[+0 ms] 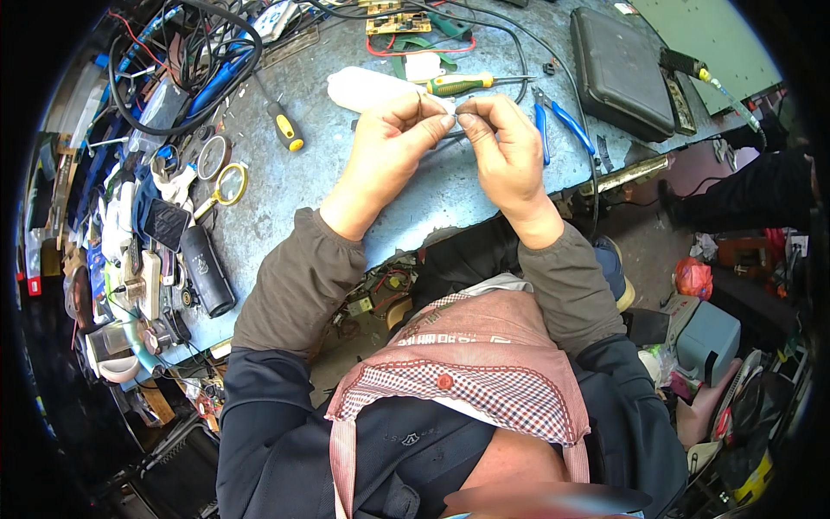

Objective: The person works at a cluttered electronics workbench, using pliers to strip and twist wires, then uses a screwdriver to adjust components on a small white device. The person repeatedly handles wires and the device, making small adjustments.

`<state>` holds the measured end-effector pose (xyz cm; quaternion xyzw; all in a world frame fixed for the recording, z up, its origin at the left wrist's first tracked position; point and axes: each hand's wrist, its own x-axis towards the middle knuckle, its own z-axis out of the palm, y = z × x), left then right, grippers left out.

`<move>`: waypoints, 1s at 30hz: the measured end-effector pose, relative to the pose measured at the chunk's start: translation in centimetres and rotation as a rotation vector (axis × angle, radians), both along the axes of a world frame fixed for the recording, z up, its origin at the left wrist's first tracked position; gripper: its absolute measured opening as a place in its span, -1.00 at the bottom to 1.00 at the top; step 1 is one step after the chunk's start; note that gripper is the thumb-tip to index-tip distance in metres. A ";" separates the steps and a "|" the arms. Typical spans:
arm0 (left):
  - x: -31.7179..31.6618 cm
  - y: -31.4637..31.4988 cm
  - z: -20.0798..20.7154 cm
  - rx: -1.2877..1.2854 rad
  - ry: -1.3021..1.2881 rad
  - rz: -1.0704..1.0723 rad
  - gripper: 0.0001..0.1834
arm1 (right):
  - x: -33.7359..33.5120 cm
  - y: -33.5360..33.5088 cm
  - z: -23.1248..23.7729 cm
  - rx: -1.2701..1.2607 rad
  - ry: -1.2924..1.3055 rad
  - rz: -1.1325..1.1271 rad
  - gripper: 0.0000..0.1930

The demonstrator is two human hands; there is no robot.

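Observation:
Above the near part of the blue workbench (406,208), my left hand (389,143) and my right hand (501,151) meet with thumbs and forefingers pinched together. Something small and pale sits between the fingertips, too small and covered to name. Just behind the left fingers lies a white plastic bottle (367,88) on its side. A green and yellow screwdriver (458,84) rests beyond the fingertips, its shaft pointing right. To the right of my right hand are blue-handled pliers (562,125), handles spread toward me.
A yellow and black screwdriver (284,128), a magnifying glass (231,184), a phone (166,223) and a black flask (206,270) lie at the left among cluttered tools. A black case (621,73) stands at the right. A circuit board (398,21) and cables are at the back.

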<state>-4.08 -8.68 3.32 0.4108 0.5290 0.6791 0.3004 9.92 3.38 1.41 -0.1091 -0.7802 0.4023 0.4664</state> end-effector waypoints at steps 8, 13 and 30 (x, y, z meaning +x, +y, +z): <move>0.8 -0.2 0.3 0.032 0.513 0.137 -0.89 | 0.4 0.3 -0.6 -0.352 -0.030 0.190 -0.82; 1.7 -0.5 0.2 -0.065 0.288 0.052 -0.88 | 0.6 -0.2 0.0 -0.108 0.008 0.036 -0.77; -0.1 -0.3 -0.3 0.131 -0.574 0.148 -0.76 | -2.1 0.8 -0.8 0.221 -0.275 -0.156 -0.45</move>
